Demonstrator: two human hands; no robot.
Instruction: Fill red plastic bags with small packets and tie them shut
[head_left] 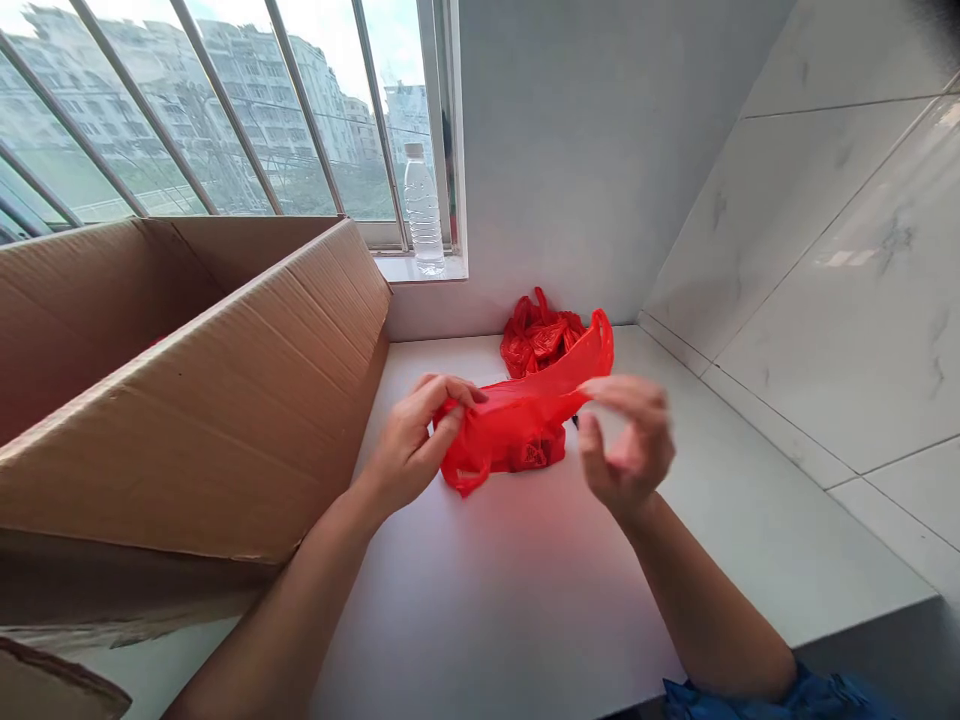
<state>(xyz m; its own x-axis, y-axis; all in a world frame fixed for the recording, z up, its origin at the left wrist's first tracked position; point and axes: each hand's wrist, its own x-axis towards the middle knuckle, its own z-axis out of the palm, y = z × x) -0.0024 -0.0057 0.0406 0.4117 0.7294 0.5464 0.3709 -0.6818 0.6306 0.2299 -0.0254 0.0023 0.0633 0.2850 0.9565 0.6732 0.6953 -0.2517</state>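
A red plastic bag (517, 425) lies stretched across the white counter (480, 600), with one handle loop rising at its upper right. My left hand (412, 445) is shut on its left side. My right hand (630, 445) hovers at the bag's right edge, slightly blurred, its fingers apart and its fingertips very close to the plastic. Behind them sits a crumpled bundle of red plastic (536, 338), partly hidden by the stretched bag. A small dark object (575, 422) shows just beneath the bag's right edge; I cannot tell what it is.
A large open cardboard box (187, 400) fills the counter's left side, close to my left forearm. A plastic water bottle (424, 210) stands on the windowsill before a barred window. Marble-patterned tiled walls (825, 250) border the counter's right side.
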